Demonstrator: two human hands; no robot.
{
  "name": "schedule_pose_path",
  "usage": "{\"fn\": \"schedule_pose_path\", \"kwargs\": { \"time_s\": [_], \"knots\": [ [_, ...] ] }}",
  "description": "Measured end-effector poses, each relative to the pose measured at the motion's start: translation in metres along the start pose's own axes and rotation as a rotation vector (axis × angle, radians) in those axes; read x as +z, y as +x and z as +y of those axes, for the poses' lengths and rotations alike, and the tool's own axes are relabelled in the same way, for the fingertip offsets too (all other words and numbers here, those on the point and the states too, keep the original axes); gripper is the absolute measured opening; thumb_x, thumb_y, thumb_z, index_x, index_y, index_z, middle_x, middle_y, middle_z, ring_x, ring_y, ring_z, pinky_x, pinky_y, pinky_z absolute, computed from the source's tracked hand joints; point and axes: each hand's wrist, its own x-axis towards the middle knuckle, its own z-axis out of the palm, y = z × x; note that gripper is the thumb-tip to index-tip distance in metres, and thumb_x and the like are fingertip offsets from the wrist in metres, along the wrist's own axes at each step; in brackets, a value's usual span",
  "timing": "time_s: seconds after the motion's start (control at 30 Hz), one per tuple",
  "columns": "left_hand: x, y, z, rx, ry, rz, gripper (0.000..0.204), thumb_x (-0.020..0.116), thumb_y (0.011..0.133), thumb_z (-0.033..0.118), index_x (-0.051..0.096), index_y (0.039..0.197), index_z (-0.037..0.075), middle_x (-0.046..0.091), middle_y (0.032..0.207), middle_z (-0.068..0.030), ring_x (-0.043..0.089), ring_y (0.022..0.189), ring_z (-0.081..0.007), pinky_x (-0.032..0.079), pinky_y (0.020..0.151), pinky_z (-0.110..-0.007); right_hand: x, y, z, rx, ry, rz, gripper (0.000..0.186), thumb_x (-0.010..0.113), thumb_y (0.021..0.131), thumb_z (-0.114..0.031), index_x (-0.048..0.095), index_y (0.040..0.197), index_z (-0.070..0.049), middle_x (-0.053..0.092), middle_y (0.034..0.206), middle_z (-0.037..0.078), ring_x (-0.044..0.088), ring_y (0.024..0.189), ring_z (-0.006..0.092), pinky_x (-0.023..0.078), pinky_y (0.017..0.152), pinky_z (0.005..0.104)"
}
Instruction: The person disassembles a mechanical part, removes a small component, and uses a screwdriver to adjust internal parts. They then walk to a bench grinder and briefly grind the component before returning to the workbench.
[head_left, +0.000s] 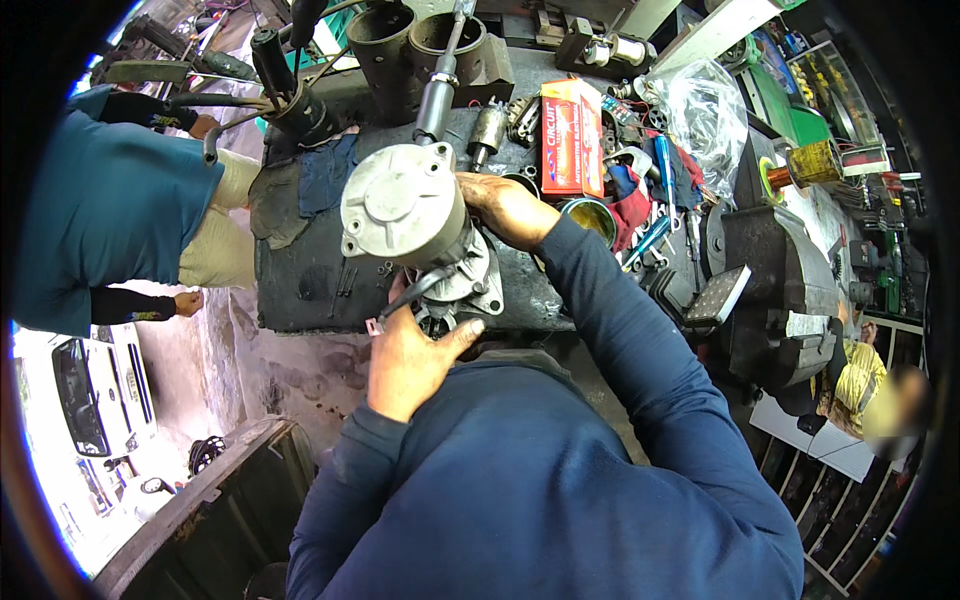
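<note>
A silver-grey motor-like unit (392,205), with a round bolted end cap, cast flanged base and short grey cable, is held over the workbench's near edge. My left hand (408,362) grips its lower end, thumb against the dark opening at the bottom, fingers partly hidden behind it. My right hand (508,208) is wrapped round the far side of its body, fingertips out of sight. Small bolts or pins (345,285) lie left of it. Behind it are a dark metal shaft tool (434,110) and a small metal cylinder (488,130).
Workbench (295,305) holds steel pipes (385,70), a red box (570,140), blue-handled tools (648,242), rags (330,180) and plastic wrap (705,120). A person in teal (140,210) stands left; another in yellow (860,380) is right. A metal bin (220,510) sits lower left, a white vehicle (95,390) beyond.
</note>
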Motion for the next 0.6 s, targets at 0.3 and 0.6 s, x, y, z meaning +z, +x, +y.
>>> {"fn": "schedule_pose_path", "kwargs": {
  "time_s": [0.3, 0.6],
  "knots": [
    [-0.01, 0.016, 0.008, 0.131, 0.19, 0.029, 0.042, 0.077, 0.075, 0.023, 0.068, 0.109, 0.001, 0.074, 0.103, -0.0237, 0.071, 0.097, -0.0433, 0.057, 0.087, -0.048, 0.024, -0.025, -0.01, 0.215, 0.56, 0.255, 0.042, 0.04, 0.114, -0.026, 0.06, 0.138, 0.003, 0.065, 0.137, 0.022, 0.06, 0.131, 0.0308, 0.042, 0.116, 0.0342],
    [-0.066, 0.085, -0.012, 0.638, 0.556, -0.224, 0.056, 0.085, 0.07, 0.023, 0.069, 0.122, 0.011, 0.073, 0.113, -0.0133, 0.072, 0.098, -0.0343, 0.059, 0.083, -0.041, 0.054, -0.075, -0.037, -0.026, 0.485, 0.586, 0.052, 0.041, 0.112, -0.025, 0.041, 0.153, 0.007, 0.049, 0.154, 0.017, 0.041, 0.145, 0.0219, 0.027, 0.123, 0.0343]
  ]
}}
